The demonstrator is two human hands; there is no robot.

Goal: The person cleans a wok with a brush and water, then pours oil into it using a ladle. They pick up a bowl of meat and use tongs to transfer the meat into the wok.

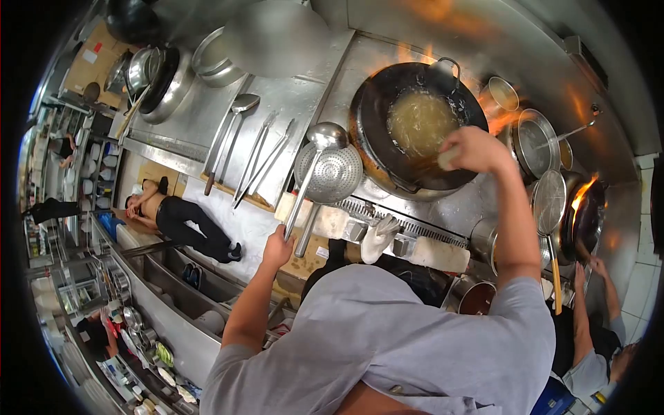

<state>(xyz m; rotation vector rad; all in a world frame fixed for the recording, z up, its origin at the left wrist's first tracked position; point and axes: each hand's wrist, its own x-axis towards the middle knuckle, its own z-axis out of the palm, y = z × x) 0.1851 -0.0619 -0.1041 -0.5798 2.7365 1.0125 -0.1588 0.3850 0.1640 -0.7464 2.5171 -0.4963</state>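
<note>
My left hand (278, 249) is closed around the long handle of a metal ladle (327, 135). The ladle's bowl lies over a perforated strainer (337, 176) beside the stove. Above the near right side of a large black wok (373, 114), my right hand (477, 149) pinches a small pale lump (448, 158) whose kind I cannot make out. Yellowish, bubbling liquid (420, 124) fills the bottom of the wok. Flames rise behind the wok's far rim.
Tongs (266, 159) and another ladle (245, 103) lie on the steel counter to the left. A white cloth (379, 238) hangs at the stove's front edge. On the right, a co-worker's hands (588, 270) are near a flaming wok (589, 214); a mesh skimmer (550, 200) is nearby.
</note>
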